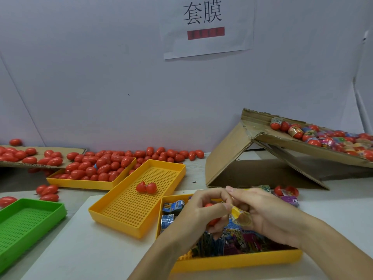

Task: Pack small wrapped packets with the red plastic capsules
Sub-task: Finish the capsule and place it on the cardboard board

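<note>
The fingers (205, 196) of the left hand (198, 214) curl around a red capsule (211, 213), of which only slivers show between them. Just to its right, the right hand (262, 215) pinches a yellow wrapped packet (241, 216) between thumb and fingertips, its crumpled end pointing toward the capsule. Both hands hover over the near yellow tray (238, 260), which is heaped with more wrapped packets (171, 207).

The step in hand looks like feeding the packet into the capsule. Whether the capsule is open cannot be told, since the left fingers hide its seam. To do it well, the left hand should probably turn the open mouth toward the right hand and hold it steady, while the right hand folds the loose wrapper ends so nothing catches in the seam when the halves close.

Far left, a green tray (30, 219) sits near the table edge. Behind it, a far yellow tray (80, 183) is piled with red capsules. The middle perforated yellow tray (125, 207) holds one opened capsule (146, 187), likely the drop spot. At right, a tilted cardboard box (262, 158) carries sleeved capsules (323, 138).
</note>
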The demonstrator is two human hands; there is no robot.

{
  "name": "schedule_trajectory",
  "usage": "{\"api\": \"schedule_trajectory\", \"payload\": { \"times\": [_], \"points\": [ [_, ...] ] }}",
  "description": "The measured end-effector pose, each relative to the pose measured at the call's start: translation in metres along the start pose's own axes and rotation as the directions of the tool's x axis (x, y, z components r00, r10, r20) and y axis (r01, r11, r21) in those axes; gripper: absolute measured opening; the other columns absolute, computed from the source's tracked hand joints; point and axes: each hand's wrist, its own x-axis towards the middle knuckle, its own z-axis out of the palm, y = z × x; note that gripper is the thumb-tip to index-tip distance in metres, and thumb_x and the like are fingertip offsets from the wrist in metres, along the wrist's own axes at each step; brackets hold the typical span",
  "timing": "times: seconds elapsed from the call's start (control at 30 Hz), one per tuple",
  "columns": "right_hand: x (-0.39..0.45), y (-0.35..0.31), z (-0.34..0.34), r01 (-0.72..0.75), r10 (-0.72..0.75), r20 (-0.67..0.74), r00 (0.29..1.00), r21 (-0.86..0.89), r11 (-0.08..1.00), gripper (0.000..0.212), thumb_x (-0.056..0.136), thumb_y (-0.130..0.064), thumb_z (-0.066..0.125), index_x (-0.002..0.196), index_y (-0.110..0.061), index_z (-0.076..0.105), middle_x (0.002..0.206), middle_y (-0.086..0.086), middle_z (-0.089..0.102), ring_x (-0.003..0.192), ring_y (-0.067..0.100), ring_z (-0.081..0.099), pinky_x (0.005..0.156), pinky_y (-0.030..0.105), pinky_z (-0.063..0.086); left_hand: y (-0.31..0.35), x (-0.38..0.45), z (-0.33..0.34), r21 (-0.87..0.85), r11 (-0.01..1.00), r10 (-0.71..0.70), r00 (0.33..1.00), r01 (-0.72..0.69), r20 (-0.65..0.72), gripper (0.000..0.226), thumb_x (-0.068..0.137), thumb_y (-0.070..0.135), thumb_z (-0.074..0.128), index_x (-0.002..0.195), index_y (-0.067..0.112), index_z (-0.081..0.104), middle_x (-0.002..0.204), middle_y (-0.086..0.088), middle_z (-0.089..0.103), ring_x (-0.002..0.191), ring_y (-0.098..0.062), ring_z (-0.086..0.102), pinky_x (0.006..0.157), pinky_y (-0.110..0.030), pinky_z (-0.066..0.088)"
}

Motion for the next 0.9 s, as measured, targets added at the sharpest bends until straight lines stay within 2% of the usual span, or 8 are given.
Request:
{"api": "schedule_trajectory", "payload": {
  "times": [0.17,0.27,0.37,0.5,0.63,0.77,0.83,0.9],
  "points": [
    [0.0009,0.0015,-0.0024,0.022,-0.021,0.019,1.0,-0.015,1.0,0.062,0.092,-0.041,0.06,0.115,0.016,0.058,0.104,0.024,0.055,0.097,0.032,0.045,0.092,0.042,0.041,-0.001,0.0011,-0.0009,0.008,1.0,0.012,1.0,-0.012,-0.023,0.008,0.088,0.019,0.057,0.081,0.017,0.057,0.053,0.003,0.042,0.047,-0.011,0.035,0.05,-0.022,0.04],
    [0.0,0.0013,-0.0017,0.019,-0.019,0.001,1.0,0.0,1.0,0.055,0.086,-0.044,0.065,0.107,0.006,0.064,0.099,0.022,0.053,0.095,0.031,0.044,0.092,0.04,0.039,-0.0022,0.0014,-0.0009,0.039,0.999,0.013,0.999,-0.011,-0.052,0.009,0.088,0.015,0.054,0.081,0.016,0.058,0.053,0.004,0.043,0.047,-0.01,0.035,0.049,-0.021,0.039],
    [-0.0017,-0.0008,-0.0009,0.01,-0.01,0.025,1.0,-0.012,1.0,0.052,0.089,-0.044,0.07,0.107,0.005,0.068,0.094,0.019,0.056,0.086,0.025,0.053,0.082,0.031,0.047,-0.0025,0.0013,-0.0008,0.053,0.999,0.011,0.998,-0.008,-0.067,0.01,0.089,0.016,0.054,0.079,0.017,0.058,0.054,0.004,0.044,0.047,-0.01,0.036,0.048,-0.021,0.039],
    [-0.0024,-0.0005,-0.004,0.039,-0.038,0.026,0.999,-0.035,0.999,0.056,0.082,-0.039,0.07,0.118,0.004,0.066,0.096,0.017,0.047,0.086,0.027,0.042,0.084,0.039,0.036,-0.0023,0.0018,-0.0012,0.049,0.999,0.002,0.993,0.003,-0.114,0.014,0.089,0.021,0.058,0.076,0.02,0.06,0.053,0.004,0.044,0.047,-0.01,0.036,0.048,-0.023,0.038],
    [-0.0027,0.0001,-0.0042,0.107,-0.107,0.026,0.994,-0.003,0.994,0.054,0.082,-0.034,0.068,0.117,0.007,0.066,0.098,0.02,0.056,0.087,0.028,0.044,0.075,0.035,0.036,-0.0019,0.0027,-0.0018,-0.007,1.0,-0.031,0.987,0.031,-0.157,0.013,0.087,0.024,0.06,0.074,0.023,0.062,0.052,0.005,0.045,0.046,-0.01,0.037,0.046,-0.022,0.038],
    [-0.0005,0.0029,-0.0027,0.179,-0.179,-0.028,0.983,0.016,0.984,0.047,0.081,-0.034,0.071,0.104,0.007,0.069,0.097,0.021,0.06,0.092,0.031,0.041,0.075,0.038,0.036,-0.0011,0.0024,-0.0015,-0.03,0.999,-0.024,0.983,0.019,-0.18,0.015,0.088,0.034,0.063,0.077,0.024,0.065,0.056,0.0,0.044,0.049,-0.013,0.035,0.047,-0.024,0.039],
    [0.0006,0.0034,-0.0006,0.212,-0.208,-0.097,0.973,0.039,0.976,0.041,0.081,-0.03,0.077,0.098,0.007,0.07,0.096,0.02,0.055,0.089,0.03,0.043,0.075,0.04,0.037,-0.0005,0.0021,-0.0005,-0.01,1.0,-0.01,0.98,0.008,-0.198,0.023,0.086,0.042,0.068,0.089,0.02,0.065,0.058,0.0,0.043,0.05,-0.012,0.036,0.048,-0.025,0.039],
    [0.0015,0.0033,0.0015,0.237,-0.225,-0.163,0.961,0.058,0.97,0.031,0.078,-0.034,0.074,0.087,-0.004,0.073,0.091,0.016,0.051,0.08,0.024,0.045,0.07,0.034,0.038,-0.0016,0.0022,-0.001,0.028,1.0,0.0,0.976,0.006,-0.218,0.036,0.083,0.041,0.076,0.102,0.014,0.061,0.057,0.005,0.043,0.048,-0.01,0.038,0.048,-0.027,0.041]
  ]
}}
